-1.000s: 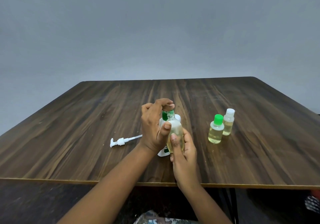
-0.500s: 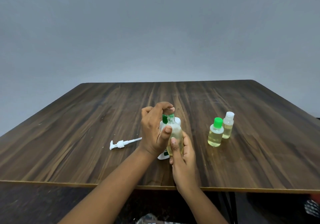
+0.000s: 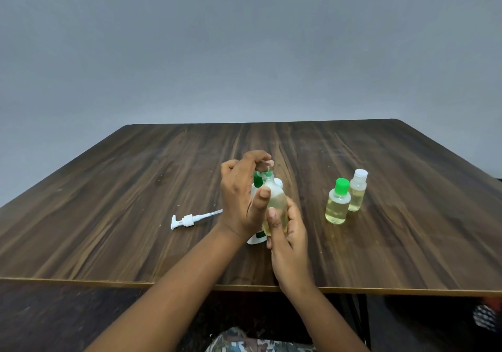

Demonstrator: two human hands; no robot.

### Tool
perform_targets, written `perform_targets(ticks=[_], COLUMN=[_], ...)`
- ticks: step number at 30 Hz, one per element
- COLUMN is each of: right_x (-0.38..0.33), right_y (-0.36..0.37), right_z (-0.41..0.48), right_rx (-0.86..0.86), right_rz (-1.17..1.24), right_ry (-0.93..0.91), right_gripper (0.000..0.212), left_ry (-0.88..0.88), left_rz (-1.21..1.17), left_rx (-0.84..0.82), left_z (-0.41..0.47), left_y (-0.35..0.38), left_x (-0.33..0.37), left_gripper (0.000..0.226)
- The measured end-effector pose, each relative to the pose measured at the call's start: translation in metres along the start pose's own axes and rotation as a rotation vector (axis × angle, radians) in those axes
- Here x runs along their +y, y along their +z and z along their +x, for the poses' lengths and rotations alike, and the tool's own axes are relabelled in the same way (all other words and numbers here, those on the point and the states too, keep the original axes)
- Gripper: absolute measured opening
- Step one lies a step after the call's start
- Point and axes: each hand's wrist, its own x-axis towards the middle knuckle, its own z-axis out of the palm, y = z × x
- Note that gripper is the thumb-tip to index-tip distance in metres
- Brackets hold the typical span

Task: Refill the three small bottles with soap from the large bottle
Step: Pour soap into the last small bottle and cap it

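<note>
My right hand (image 3: 290, 237) grips a small clear bottle (image 3: 275, 202) of yellowish soap, upright just above the table. My left hand (image 3: 239, 202) curls over its top, fingertips pinching the cap, thumb against the bottle's shoulder. Right behind them stands the large white bottle (image 3: 256, 239) with a green label, mostly hidden by my hands. Two other small bottles of yellowish soap stand capped at the right, one with a green cap (image 3: 337, 205) and one with a white cap (image 3: 357, 194).
The large bottle's white pump (image 3: 187, 220) lies on its side on the dark wooden table (image 3: 108, 215), left of my hands. The table's front edge runs just under my forearms. A grey wall is behind.
Both hands stay on the small bottle, the left fingers still at its cap. Only my head has shifted slightly.
</note>
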Motion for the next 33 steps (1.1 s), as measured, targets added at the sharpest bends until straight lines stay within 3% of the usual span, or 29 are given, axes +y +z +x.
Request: perform_targets(ticks=[4,9,11,13,16,18,21,25,28,33], right_x=[0.004,-0.002,-0.005,-0.006,-0.003,0.001,0.006,0.008,0.007,0.007], right_y=[0.000,0.000,0.001,0.001,-0.004,-0.009,-0.021,-0.034,-0.037,-0.036], right_z=[-0.004,-0.002,-0.001,-0.002,-0.007,-0.011,-0.015,-0.015,-0.016,-0.020], right_rx=[0.006,0.004,0.000,0.002,-0.004,-0.006,-0.003,0.013,-0.015,-0.026], right_rz=[-0.004,0.011,0.017,0.017,0.012,-0.007,-0.039,-0.112,-0.166,-0.206], right_ry=[0.004,-0.006,-0.012,-0.002,0.011,0.022,0.037,0.047,0.042,0.022], right_gripper=[0.046,0.029,0.032,0.039,0.032,0.029,0.033,0.027,0.026,0.025], left_ry=[0.008,0.009,-0.015,-0.060,-0.135,-0.191,-0.365,-0.690,-0.697,-0.578], left_rz=[0.015,0.034,-0.003,-0.071,-0.119,-0.014,0.385,0.736,0.751,0.775], left_rx=[-0.018,-0.020,-0.026,-0.067,-0.161,-0.163,-0.171,-0.458,-0.572,-0.391], left_z=[-0.005,-0.007,-0.008,-0.008,-0.015,-0.026,-0.045,-0.062,-0.066,-0.070], left_y=[-0.001,-0.003,-0.007,-0.011,-0.021,-0.036,-0.071,-0.115,-0.124,-0.124], left_x=[-0.004,-0.002,-0.001,0.002,0.001,-0.011,-0.043,-0.082,-0.092,-0.092], left_gripper=[0.073,0.076,0.077,0.075,0.065,0.056,0.057,0.048,0.029,0.010])
